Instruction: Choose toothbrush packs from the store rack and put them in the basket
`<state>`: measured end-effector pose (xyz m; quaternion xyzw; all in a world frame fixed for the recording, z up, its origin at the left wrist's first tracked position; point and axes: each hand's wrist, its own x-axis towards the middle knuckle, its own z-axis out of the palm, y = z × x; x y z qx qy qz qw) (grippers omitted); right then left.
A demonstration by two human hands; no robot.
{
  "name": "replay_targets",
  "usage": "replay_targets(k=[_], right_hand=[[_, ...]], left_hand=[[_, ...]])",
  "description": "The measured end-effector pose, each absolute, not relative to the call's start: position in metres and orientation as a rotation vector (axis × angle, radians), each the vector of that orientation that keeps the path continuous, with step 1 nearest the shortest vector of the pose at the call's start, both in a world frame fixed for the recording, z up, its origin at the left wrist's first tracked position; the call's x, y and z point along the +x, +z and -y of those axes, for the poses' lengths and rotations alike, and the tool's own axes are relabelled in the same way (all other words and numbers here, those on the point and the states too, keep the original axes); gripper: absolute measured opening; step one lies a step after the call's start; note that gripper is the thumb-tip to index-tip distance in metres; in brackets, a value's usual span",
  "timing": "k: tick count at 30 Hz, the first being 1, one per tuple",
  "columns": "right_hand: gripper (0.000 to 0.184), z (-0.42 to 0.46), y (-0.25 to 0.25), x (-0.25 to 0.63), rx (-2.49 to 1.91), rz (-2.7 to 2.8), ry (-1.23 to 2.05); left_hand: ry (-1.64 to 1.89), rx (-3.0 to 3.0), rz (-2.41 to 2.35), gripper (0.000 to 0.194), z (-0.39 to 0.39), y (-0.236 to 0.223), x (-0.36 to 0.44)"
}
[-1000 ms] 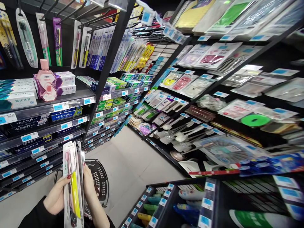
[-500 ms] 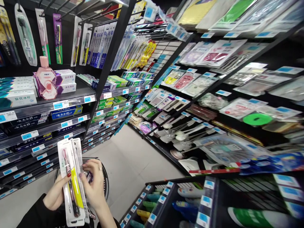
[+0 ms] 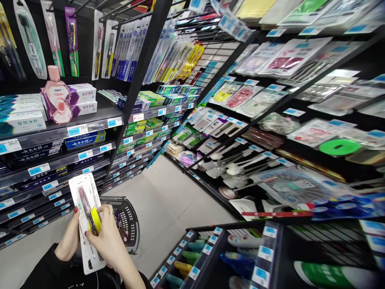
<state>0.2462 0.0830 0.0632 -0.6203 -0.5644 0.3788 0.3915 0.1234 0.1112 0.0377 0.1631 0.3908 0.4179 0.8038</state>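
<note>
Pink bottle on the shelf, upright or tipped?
Upright. The bottle stands on the shelf, its cap at the top.

Toothbrush packs (image 3: 83, 200): white, overlapping, slanted, held aloft; front one shows pink-headed brush, yellow strip.

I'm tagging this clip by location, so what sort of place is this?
Likely a shop aisle: toothbrushes in packets hang on hooks, price labels line the shelf edges, and a black basket sits by the hands.
</note>
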Motion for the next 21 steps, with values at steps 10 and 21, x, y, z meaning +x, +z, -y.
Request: replay_targets(k=[10, 21], right_hand=[[0.030, -0.077, 0.055, 0.250, -1.358, 1.139, 1.111], [0.018, -0.087, 0.041, 0.287, -0.728, 0.298, 1.614]], left_hand=[[0.907, 0.502, -0.910, 0.063, -0.116, 0.032, 0.123], [0.858, 0.476, -0.958, 0.054, -0.119, 0.055, 0.119]])
